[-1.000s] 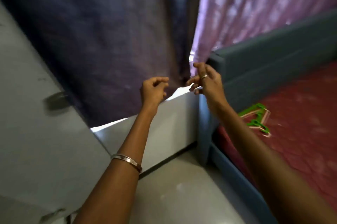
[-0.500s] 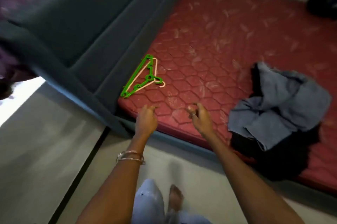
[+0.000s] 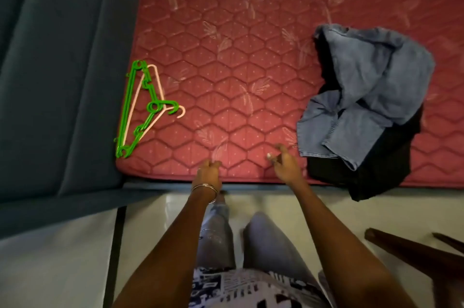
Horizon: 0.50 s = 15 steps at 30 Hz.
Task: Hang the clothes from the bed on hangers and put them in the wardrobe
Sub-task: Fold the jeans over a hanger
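Observation:
A crumpled blue denim garment (image 3: 364,96) lies on a black garment (image 3: 364,172) at the right of the red mattress (image 3: 238,44). A green hanger (image 3: 130,112) and a pink hanger (image 3: 157,86) lie stacked near the mattress's left edge. My left hand (image 3: 207,174) hovers over the front edge of the mattress, fingers loosely curled, holding nothing. My right hand (image 3: 285,164) reaches forward just left of the denim, fingers relaxed and empty.
A dark teal padded headboard (image 3: 62,69) runs along the left. Pale tiled floor (image 3: 263,204) lies below the bed frame. A dark wooden furniture leg (image 3: 406,252) juts in at the lower right. My legs stand close to the bed.
My view swung from the curtain down to the bed. Both hands left the curtain and now reach over the mattress's front edge, the right one closer to the clothes.

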{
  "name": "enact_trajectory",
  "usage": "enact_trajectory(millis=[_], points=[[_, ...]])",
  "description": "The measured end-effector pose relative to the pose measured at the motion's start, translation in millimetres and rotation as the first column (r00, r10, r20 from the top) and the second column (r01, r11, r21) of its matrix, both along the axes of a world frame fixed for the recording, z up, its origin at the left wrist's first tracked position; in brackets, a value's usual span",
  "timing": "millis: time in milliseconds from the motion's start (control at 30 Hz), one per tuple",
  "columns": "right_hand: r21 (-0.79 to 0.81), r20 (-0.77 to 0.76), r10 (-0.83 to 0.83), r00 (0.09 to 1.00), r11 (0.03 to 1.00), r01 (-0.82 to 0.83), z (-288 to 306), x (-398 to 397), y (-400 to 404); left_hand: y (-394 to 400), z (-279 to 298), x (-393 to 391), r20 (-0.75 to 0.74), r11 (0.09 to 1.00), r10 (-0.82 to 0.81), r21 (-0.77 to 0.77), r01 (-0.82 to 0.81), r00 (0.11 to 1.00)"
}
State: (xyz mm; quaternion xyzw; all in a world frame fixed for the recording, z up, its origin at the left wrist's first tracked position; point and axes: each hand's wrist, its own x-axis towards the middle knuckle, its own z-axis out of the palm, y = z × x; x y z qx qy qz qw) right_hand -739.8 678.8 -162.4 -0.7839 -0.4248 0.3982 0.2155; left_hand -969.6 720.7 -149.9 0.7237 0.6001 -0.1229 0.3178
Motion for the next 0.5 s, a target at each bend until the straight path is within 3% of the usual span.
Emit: enact_trajectory(millis=[167,333,400,500], points=[[0.003,0.034,-0.328,0.944,0.945,0.328,2,34,28,56,-7,22,0.289,0.978,0.205,-0.027,-0.206,0.935],[-0.058,0.1,-0.654,0.75,0.749,0.66,-1,127,47,131,-33,84,0.398,0.942,0.334,-0.12,-0.312,0.855],[-0.076,0.151,-0.685,0.712,0.711,0.7,-2,172,49,155,-42,119,0.427,0.922,0.388,-0.175,-0.346,0.817],[-0.047,0.167,-0.646,0.745,0.75,0.66,-10,241,71,182,-49,175,0.442,0.869,0.495,-0.236,-0.435,0.748]])
